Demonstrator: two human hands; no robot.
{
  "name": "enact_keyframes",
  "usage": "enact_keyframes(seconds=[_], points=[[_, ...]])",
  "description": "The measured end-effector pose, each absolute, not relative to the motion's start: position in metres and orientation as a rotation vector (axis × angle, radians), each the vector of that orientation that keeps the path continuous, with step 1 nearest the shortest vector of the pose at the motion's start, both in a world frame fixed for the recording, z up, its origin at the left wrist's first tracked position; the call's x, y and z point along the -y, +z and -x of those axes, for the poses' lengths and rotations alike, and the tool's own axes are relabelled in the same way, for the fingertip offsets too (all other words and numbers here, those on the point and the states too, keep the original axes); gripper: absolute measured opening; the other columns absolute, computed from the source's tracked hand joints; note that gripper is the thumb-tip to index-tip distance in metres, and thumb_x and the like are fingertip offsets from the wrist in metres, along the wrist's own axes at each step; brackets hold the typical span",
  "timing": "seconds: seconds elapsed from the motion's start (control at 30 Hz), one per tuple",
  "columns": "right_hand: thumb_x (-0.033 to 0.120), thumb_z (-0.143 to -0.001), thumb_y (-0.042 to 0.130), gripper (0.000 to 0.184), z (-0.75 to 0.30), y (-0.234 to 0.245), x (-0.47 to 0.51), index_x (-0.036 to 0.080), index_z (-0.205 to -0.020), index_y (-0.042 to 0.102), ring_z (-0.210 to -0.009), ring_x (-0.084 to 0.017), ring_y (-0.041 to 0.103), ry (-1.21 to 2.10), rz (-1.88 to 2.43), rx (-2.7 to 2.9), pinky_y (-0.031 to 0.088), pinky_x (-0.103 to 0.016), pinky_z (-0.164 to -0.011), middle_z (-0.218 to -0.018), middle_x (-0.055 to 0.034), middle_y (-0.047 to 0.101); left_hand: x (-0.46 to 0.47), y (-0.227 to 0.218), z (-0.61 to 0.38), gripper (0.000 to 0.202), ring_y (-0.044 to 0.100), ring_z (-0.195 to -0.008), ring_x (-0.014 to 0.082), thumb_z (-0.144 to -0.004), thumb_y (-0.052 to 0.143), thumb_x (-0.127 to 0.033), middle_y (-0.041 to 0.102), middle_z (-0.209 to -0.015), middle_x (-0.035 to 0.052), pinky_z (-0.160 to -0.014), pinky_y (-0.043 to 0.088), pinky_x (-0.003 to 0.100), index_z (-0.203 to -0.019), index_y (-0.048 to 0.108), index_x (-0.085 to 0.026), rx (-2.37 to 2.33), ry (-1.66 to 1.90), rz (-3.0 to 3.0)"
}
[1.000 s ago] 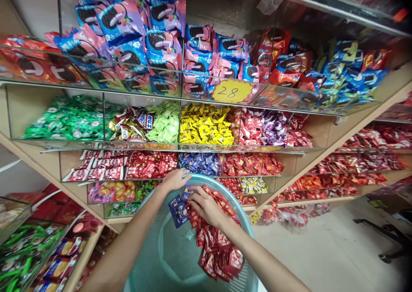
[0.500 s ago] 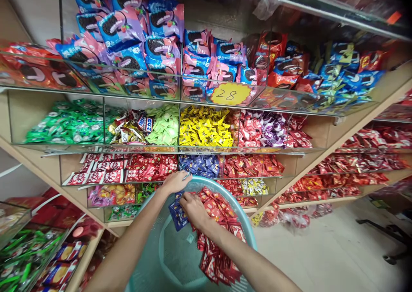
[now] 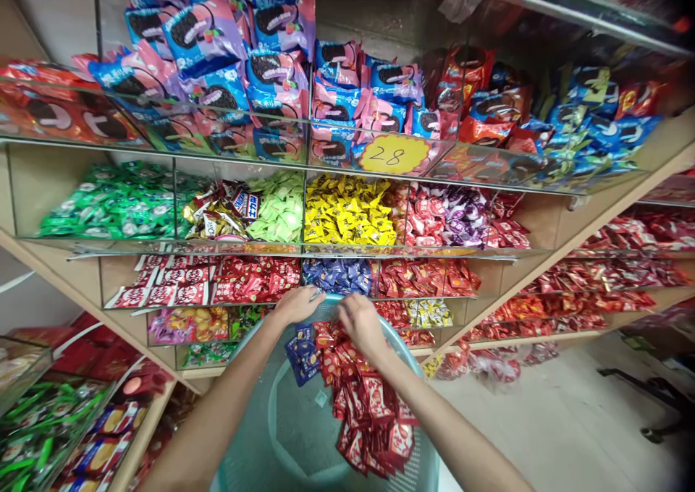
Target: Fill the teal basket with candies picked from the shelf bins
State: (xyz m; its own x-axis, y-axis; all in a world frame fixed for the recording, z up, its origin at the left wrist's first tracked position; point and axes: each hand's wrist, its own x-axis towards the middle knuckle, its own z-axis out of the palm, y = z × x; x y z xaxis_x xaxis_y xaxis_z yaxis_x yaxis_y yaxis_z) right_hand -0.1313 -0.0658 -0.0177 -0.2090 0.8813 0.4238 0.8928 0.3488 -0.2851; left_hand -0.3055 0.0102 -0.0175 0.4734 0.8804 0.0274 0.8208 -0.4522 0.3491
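A teal plastic basket [image 3: 293,434] is tipped up against the candy shelf. My left hand [image 3: 297,304] is closed over its far rim. Red wrapped candies [image 3: 369,405] are heaped along the basket's right side, with a few blue wrapped candies [image 3: 302,352] at the top left of the heap. My right hand [image 3: 361,323] is curled at the top of the red heap near the rim, fingers pointing toward the shelf; what its fingers hold is hidden. Just beyond the rim lies a shelf bin of blue candies [image 3: 337,275].
Glass-fronted shelves hold cookie packs [image 3: 271,65] on top, green [image 3: 119,202], yellow [image 3: 347,213] and red candies [image 3: 423,278] below. A yellow price tag [image 3: 392,155] reads 28. More bins stand at lower left [image 3: 48,427]. Floor and a black stand base [image 3: 656,398] lie right.
My right hand has moved from the blue candies at the left of the heap up and right to the basket's far rim. The left hand has stayed on the rim.
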Motion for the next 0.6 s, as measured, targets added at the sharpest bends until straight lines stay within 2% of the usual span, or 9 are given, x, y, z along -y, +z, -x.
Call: enact_keyframes(seconds=[0.2, 0.4, 0.6], points=[[0.026, -0.087, 0.036, 0.022, 0.088, -0.014, 0.020, 0.018, -0.104, 0.048, -0.082, -0.018, 0.055, -0.097, 2.041, 1.987, 0.039, -0.027, -0.062, -0.104, -0.0102, 0.051, -0.010, -0.018, 0.307, 0.050, 0.060, -0.087, 0.0206, -0.085, 0.023, -0.056, 0.063, -0.099, 0.0033, -0.071, 0.040, 0.027, -0.091, 0.061, -0.024, -1.457, 0.303, -2.440], [0.031, -0.086, 0.040, 0.025, 0.091, -0.023, -0.002, 0.017, -0.106, 0.045, -0.077, -0.019, 0.060, -0.233, 2.138, 2.038, 0.041, -0.026, -0.058, -0.104, -0.0119, 0.051, -0.009, -0.018, 0.307, 0.052, 0.060, -0.084, 0.0210, -0.085, 0.021, -0.058, 0.064, -0.096, 0.0033, -0.068, 0.041, 0.027, -0.087, 0.061, -0.024, -1.461, 0.296, -2.482], [0.028, -0.085, 0.041, 0.024, 0.096, -0.022, -0.007, 0.014, -0.104, 0.045, -0.079, -0.019, 0.061, -0.186, 2.188, 2.067, 0.043, -0.026, -0.059, -0.107, -0.0143, 0.050, -0.009, -0.017, 0.306, 0.052, 0.060, -0.085, 0.0209, -0.084, 0.021, -0.058, 0.064, -0.095, 0.0034, -0.068, 0.040, 0.027, -0.087, 0.061, -0.024, -1.453, 0.303, -2.482]])
